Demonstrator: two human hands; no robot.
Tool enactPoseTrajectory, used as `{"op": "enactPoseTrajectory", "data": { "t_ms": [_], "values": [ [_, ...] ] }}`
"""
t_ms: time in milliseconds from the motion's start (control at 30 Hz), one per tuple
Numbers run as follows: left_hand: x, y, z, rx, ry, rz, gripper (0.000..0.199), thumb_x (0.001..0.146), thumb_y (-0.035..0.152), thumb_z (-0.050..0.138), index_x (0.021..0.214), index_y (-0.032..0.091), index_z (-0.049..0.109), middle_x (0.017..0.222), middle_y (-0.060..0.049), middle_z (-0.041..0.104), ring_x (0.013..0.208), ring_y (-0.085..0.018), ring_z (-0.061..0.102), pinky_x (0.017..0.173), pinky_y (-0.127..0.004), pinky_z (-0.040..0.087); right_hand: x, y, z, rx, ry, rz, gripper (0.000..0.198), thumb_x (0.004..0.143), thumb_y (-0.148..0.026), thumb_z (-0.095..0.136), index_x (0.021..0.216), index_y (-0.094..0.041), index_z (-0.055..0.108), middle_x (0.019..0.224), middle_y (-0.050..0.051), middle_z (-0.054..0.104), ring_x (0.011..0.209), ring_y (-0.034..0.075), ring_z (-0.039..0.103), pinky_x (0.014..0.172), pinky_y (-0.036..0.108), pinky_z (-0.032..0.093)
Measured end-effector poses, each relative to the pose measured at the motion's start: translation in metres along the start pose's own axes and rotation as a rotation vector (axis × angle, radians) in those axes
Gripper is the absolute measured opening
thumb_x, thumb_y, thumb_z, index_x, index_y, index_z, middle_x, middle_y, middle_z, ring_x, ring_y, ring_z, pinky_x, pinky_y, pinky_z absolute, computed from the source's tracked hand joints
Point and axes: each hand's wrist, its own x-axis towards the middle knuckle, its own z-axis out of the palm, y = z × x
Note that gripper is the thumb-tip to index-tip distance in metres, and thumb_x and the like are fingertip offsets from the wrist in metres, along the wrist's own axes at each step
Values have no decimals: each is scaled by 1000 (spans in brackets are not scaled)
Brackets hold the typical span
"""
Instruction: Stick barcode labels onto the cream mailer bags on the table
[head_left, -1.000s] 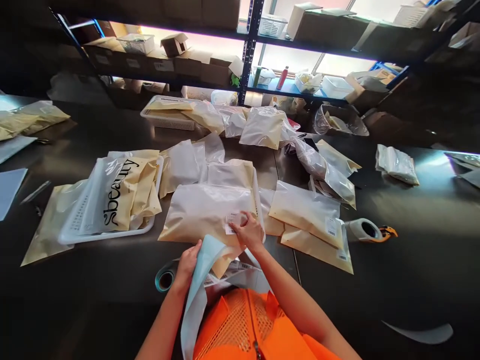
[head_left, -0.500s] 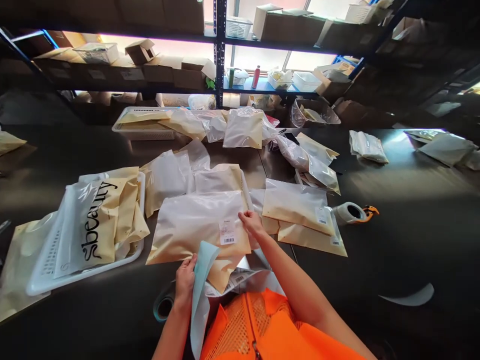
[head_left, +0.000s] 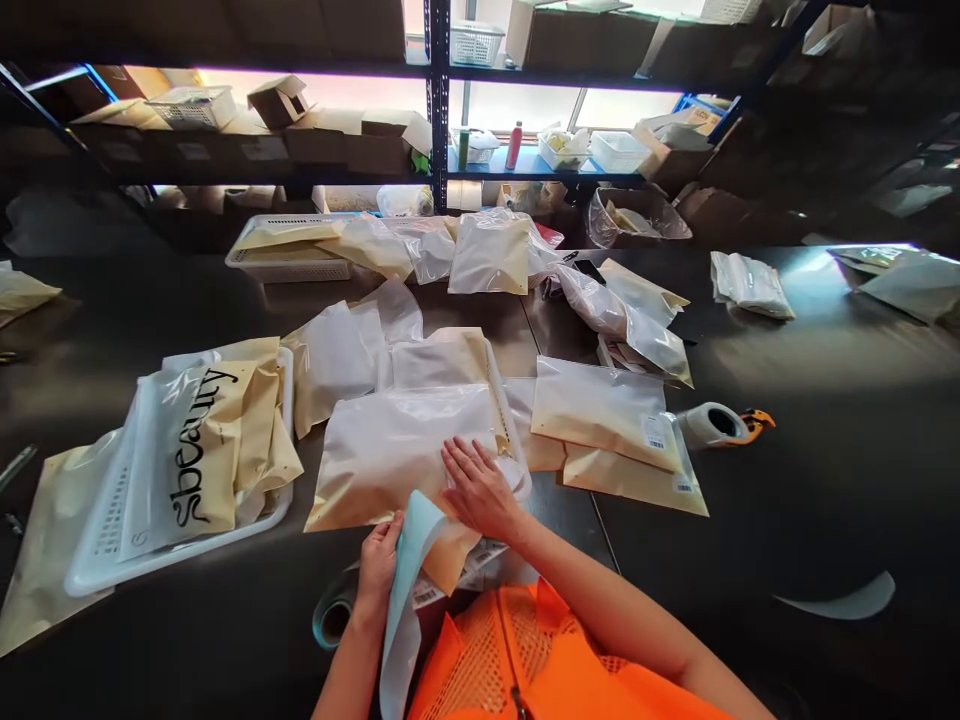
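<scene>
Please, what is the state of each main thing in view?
left hand, closed on blue strip
right hand, open, flat on middle bag
blue strip, bent over, hanging
middle bag, lying down; closure unclear
left tray, loaded with bags
white roll, on its side

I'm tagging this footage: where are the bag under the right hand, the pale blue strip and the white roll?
Bag [head_left: 397,450], head view: on the middle of its upper face.
Pale blue strip [head_left: 405,580], head view: on its middle stretch.
White roll [head_left: 697,427], head view: on its outer side.

Orange vest [head_left: 577,675], mesh front panels [head_left: 472,640], dark zip [head_left: 517,698], bare forearms [head_left: 615,612]
</scene>
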Motion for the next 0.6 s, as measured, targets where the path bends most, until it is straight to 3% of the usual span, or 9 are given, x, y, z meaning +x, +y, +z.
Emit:
{"op": "enactPoseTrajectory", "data": {
  "t_ms": [100,200,367,433,500,600],
  "values": [
    [-1,0,1,-94,-17,-72,33,54,46,78,61,16,67,58,-3,69,51,-16,60,52,-27,50,-9,2,13,-58,-149,-41,77,92,-53,39,150,-6,19,155,18,19,145,31,13,116,56,14],
    [-1,0,0,-55,-9,-49,35,54,49,77,58,17,65,54,-2,66,48,-16,58,49,-27,49,-19,17,15,-64,-214,-19,84,90,-61,38,152,-10,11,156,17,16,146,30,11,116,57,6],
    [4,-5,-1,-55,-10,-74,31,58,46,76,58,18,63,53,-2,65,47,-17,58,48,-28,49,-27,36,-2,-117,-240,334,88,89,-68,31,150,-6,18,153,21,20,143,35,19,113,64,-2],
    [5,-6,-1,-104,-10,-102,27,57,42,77,58,19,63,53,-1,65,47,-16,58,50,-28,50,-24,32,-9,-121,-200,385,90,88,-68,30,150,-4,16,154,23,16,144,36,16,112,65,-5],
    [5,-6,-2,-125,-27,-106,26,54,39,80,60,19,64,56,0,66,49,-16,59,52,-27,51,-21,22,-14,-64,-183,258,89,89,-68,31,151,-7,13,155,21,15,145,34,13,112,62,-8],
    [3,-1,-3,-62,-38,-56,29,48,38,83,62,18,66,59,-1,67,54,-18,61,54,-28,51,-25,6,-19,132,-258,-40,82,89,-66,34,151,-16,17,154,14,24,145,30,16,113,58,-13]
  ]
}}
